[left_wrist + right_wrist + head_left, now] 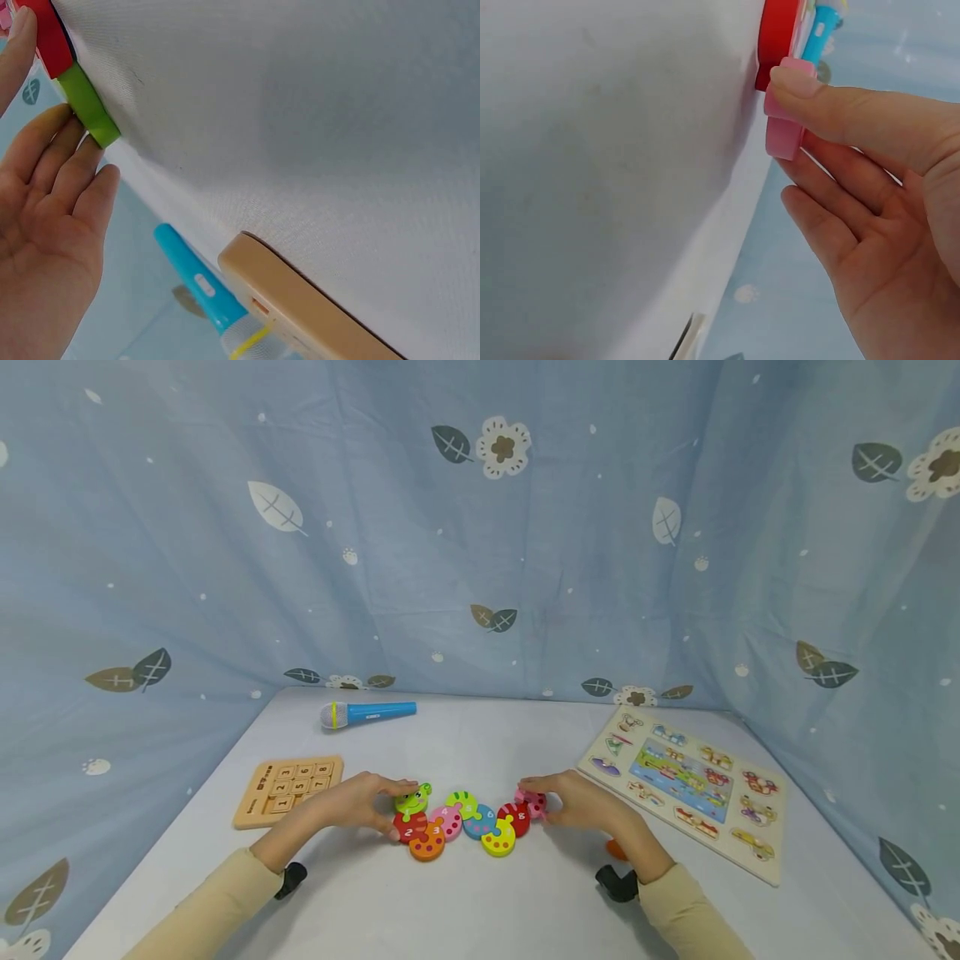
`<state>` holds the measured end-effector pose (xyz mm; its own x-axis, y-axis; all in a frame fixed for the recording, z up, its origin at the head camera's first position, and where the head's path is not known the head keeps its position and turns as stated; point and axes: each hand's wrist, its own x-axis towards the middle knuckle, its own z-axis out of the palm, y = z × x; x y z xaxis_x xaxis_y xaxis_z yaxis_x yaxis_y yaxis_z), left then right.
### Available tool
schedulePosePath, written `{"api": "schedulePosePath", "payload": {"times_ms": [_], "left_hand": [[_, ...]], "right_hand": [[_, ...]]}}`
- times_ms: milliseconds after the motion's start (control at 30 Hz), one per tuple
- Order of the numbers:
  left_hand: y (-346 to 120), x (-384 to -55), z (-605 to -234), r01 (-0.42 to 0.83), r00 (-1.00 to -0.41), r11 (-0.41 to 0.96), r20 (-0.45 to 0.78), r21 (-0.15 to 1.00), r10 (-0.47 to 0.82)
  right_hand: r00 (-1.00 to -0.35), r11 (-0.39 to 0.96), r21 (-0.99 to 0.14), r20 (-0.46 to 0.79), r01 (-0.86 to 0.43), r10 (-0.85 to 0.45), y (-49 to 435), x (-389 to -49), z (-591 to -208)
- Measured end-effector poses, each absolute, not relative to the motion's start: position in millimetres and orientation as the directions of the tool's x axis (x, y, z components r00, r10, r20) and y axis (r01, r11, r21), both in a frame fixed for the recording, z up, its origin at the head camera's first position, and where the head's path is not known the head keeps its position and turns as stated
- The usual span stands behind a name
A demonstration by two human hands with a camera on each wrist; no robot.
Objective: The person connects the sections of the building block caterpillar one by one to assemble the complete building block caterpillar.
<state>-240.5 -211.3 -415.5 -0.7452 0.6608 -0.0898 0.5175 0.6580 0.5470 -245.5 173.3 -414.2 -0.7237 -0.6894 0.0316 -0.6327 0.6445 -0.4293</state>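
A wooden caterpillar puzzle (480, 825) of several round, coloured, numbered pieces lies linked in a wavy row on the white table. My left hand (360, 802) holds its left end: the thumb is against the red piece (51, 37), and the fingers reach behind the green smiling head (88, 105). At the other end, my right hand (581, 802) pinches the pink piece (784, 135) between thumb and fingers. Beside that pink piece is a dark red one (514, 818). In the head view, the right fingers partly cover the pink piece.
An orange piece (617, 849) lies apart, partly hidden by my right forearm. A wooden number slide puzzle (258, 793) sits at left, with a blue toy microphone (378, 712) behind it. At right lies a picture peg board (686, 785). Patterned blue cloth (480, 568) surrounds the table.
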Motion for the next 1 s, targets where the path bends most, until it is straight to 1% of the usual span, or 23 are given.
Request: {"api": "schedulePosePath", "payload": {"times_ms": [333, 633, 767, 900, 1000], "left_hand": [[-212, -241, -417, 0.503, -0.751, 0.658, -0.094, 0.560, 0.653], [-212, -241, -417, 0.513, -0.743, 0.645, -0.084, 0.566, 0.665], [-212, -242, -418, 0.503, -0.749, 0.651, -0.090, 0.569, 0.657], [-212, -242, -418, 0.493, -0.756, 0.660, -0.098, 0.567, 0.647], [-212, -242, -418, 0.510, -0.749, 0.656, -0.089, 0.556, 0.656]], "right_hand": [[-0.711, 0.643, -0.455, -0.028, -0.616, -0.702, 169, -248, -409], [-0.690, 0.610, -0.503, -0.039, -0.612, -0.723, 172, -257, -415], [-0.687, 0.604, -0.525, -0.051, -0.599, -0.725, 172, -261, -417], [-0.684, 0.615, -0.510, -0.070, -0.601, -0.726, 171, -263, -417], [-0.684, 0.623, -0.502, -0.081, -0.600, -0.725, 171, -263, -416]]}}
